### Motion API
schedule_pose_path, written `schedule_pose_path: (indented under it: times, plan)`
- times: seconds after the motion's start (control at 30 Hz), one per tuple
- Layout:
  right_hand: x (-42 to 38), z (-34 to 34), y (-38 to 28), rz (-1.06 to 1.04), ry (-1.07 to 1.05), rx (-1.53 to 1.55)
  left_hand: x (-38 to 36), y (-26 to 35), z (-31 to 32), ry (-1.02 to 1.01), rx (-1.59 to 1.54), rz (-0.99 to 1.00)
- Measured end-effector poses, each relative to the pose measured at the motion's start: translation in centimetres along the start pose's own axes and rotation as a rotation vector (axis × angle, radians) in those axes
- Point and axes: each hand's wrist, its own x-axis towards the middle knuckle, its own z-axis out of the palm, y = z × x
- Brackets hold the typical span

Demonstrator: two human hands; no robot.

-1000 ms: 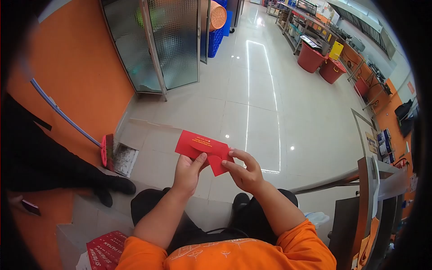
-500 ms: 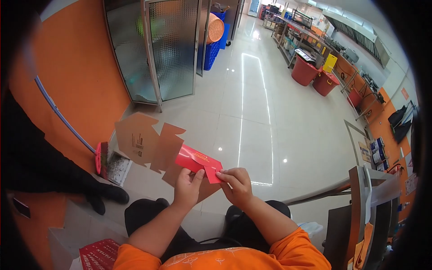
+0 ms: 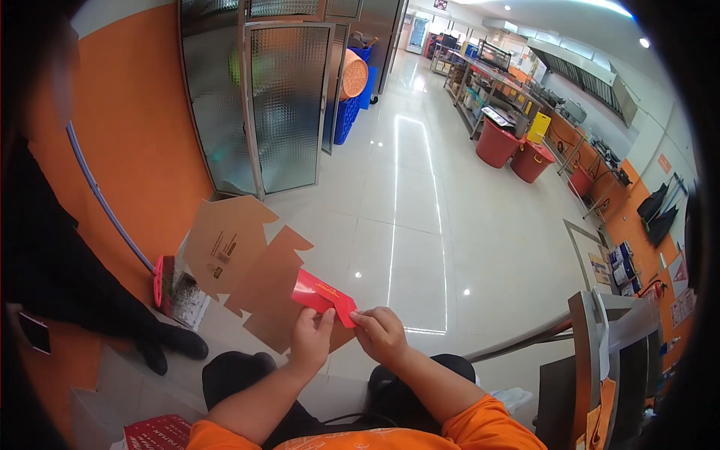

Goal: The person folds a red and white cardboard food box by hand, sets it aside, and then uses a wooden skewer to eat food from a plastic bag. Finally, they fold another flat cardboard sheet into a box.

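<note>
A brown flat cardboard box blank [image 3: 274, 259], die-cut with notched edges and small dark print, stretches out in front of my knees. At its near right end is a red glossy folded panel [image 3: 313, 291] with yellow lettering; it looks like part of the same blank, though the join is hidden. My left hand [image 3: 310, 343] pinches the panel's near edge between thumb and fingers. My right hand [image 3: 381, 335] grips its right corner, where a narrow red flap is folded over.
A person's dark-clothed leg and shoe [image 3: 184, 341] are at left, near a dustpan [image 3: 189, 304]. Red printed card [image 3: 157, 433] lies at lower left. Glass-paneled doors [image 3: 289, 109] stand ahead. Red tubs [image 3: 497, 144] and a metal railing [image 3: 525, 334] are to the right.
The view has tilted up slightly. Both hands and the red panel sit a little lower and further left in view, still gripped; the narrow flap shows at a slightly different angle.
</note>
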Motion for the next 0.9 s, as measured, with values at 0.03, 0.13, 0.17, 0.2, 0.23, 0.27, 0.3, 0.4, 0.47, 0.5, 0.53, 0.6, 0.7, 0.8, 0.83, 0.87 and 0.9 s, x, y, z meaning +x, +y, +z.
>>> schedule_pose_path:
  times: [0.03,0.13,0.17,0.2,0.23,0.27,0.3,0.4,0.47,0.5,0.53,0.6,0.7,0.8,0.83,0.87,0.9]
  plan:
    - [0.0,0.1,-0.1,0.018,0.008,0.019,0.0,0.0,-0.1,-0.001,0.0,0.004]
    - [0.0,0.2,-0.4,0.056,-0.006,0.028,0.0,-0.3,-0.4,0.008,0.1,0.012]
    - [0.0,0.3,-0.5,0.057,-0.007,0.026,0.0,-0.4,-0.4,0.016,0.148,0.02]
    - [0.1,0.4,-0.5,0.072,0.01,0.034,0.0,-0.4,-0.5,0.025,0.195,0.028]
    - [0.1,0.4,-0.6,0.088,0.026,0.042,0.0,-0.4,-0.5,0.024,0.192,0.026]
    - [0.1,0.4,-0.6,0.087,0.024,0.038,0.0,-0.3,-0.5,0.023,0.203,0.04]
    - [0.0,0.5,-0.6,0.097,0.017,0.043,0.0,-0.3,-0.5,0.021,0.215,0.054]
    - [-0.2,0.6,-0.7,0.114,0.017,0.048,0.0,-0.2,-0.3,0.036,0.248,0.05]
    - [-0.3,0.6,-0.6,0.12,0.024,0.047,0.0,0.1,-0.2,0.029,0.225,0.05]
    - [-0.6,0.7,-0.5,0.189,0.019,0.079,-0.1,0.3,-0.1,0.025,0.203,0.05]
    - [-0.7,0.7,-0.4,0.259,0.013,0.11,-0.2,0.6,0.0,0.024,0.201,0.05]
    - [-0.1,0.4,-0.3,0.194,0.024,0.072,-0.5,1.1,0.1,-0.028,0.272,0.083]
    - [0.4,0.2,-0.1,0.079,0.038,0.019,-0.5,0.9,0.1,-0.018,0.295,0.121]
    - [0.2,0.4,-0.1,0.004,0.021,-0.019,-0.6,-0.1,-0.1,-0.014,0.299,0.081]
    - [0.1,0.4,-0.1,-0.024,0.006,-0.042,-0.6,-0.5,-0.1,-0.016,0.298,0.083]
    - [0.1,0.4,-0.2,-0.024,0.006,-0.044,-0.7,-0.9,-0.1,-0.008,0.3,0.079]
    - [0.1,0.3,-0.5,-0.038,-0.023,-0.07,-0.7,-1.1,-0.1,0.0,0.303,0.076]
